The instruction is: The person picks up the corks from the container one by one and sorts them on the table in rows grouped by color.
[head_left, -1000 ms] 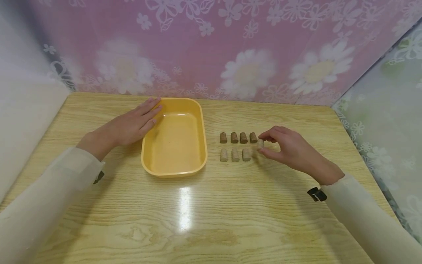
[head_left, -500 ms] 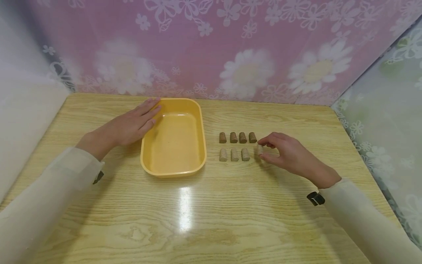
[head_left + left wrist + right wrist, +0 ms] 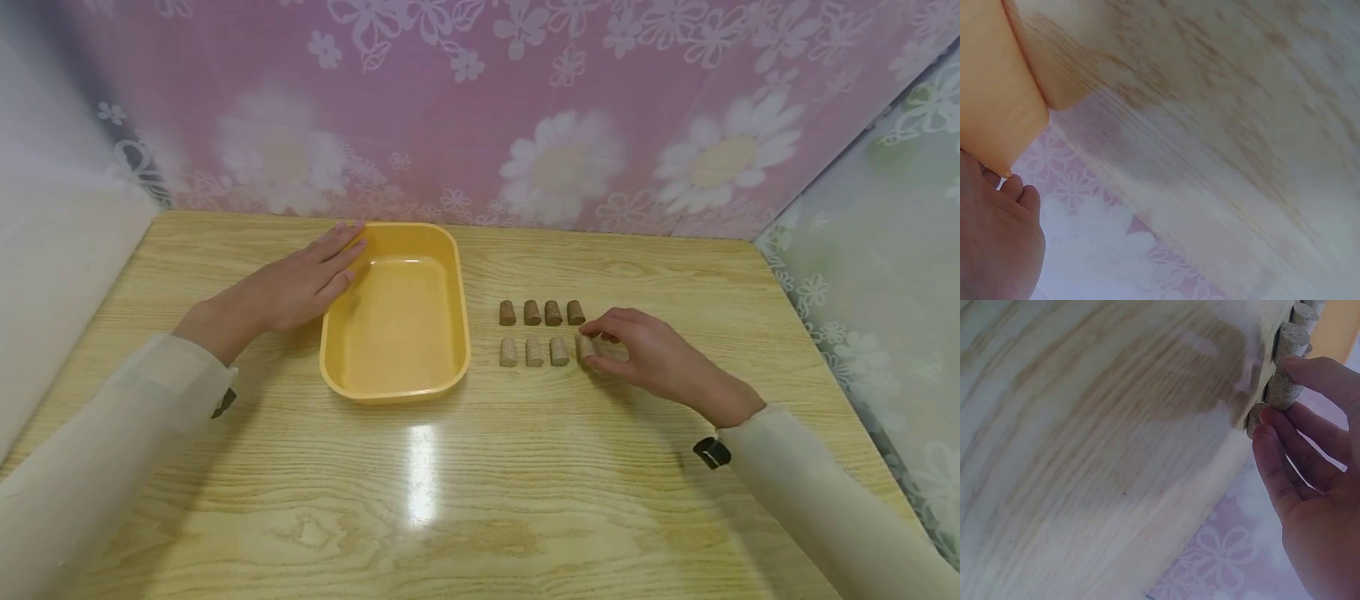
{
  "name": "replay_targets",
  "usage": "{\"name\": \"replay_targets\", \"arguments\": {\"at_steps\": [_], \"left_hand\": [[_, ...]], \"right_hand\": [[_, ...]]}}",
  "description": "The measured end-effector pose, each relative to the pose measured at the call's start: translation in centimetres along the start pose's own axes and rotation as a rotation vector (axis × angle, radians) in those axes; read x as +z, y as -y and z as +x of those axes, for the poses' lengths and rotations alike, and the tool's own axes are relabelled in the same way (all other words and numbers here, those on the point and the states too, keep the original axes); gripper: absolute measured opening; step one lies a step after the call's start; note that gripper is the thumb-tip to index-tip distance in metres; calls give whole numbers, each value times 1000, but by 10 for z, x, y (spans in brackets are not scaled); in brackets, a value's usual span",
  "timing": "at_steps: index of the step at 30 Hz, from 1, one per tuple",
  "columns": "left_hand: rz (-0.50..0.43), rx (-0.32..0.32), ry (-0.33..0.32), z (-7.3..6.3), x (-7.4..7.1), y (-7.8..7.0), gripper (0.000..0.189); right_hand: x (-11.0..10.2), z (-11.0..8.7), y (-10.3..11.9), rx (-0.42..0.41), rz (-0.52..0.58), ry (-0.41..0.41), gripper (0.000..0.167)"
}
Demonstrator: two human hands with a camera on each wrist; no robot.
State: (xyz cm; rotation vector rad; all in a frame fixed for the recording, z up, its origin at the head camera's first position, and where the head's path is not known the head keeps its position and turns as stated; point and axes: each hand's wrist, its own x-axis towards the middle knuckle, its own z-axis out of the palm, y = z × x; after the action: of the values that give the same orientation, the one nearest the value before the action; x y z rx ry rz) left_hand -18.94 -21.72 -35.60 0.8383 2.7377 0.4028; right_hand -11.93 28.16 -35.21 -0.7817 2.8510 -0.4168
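Observation:
A light cork stopper is pinched between the thumb and fingers of my right hand, at the right end of a row of light corks. In the right wrist view the held cork sits against the table top. Just behind runs a row of several dark brown corks, lying side by side. My left hand rests with extended fingers on the left rim of a yellow rectangular tub. Nothing lies inside the tub. In the left wrist view, fingertips touch the tub's edge.
All stands on a wood-grain table. A pink flowered curtain hangs along the back edge, with a pale green flowered one at the right and a white wall at the left.
My right hand has moved slightly left and toward me, bringing the light cork down to the end of the light row. The left hand and tub have stayed put.

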Motion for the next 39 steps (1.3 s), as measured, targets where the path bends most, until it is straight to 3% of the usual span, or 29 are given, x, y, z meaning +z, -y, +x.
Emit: {"name": "replay_targets", "arguments": {"at_steps": [39], "left_hand": [[0, 6, -7, 0, 0, 0, 65]], "right_hand": [[11, 5, -2, -19, -7, -19, 37]]}}
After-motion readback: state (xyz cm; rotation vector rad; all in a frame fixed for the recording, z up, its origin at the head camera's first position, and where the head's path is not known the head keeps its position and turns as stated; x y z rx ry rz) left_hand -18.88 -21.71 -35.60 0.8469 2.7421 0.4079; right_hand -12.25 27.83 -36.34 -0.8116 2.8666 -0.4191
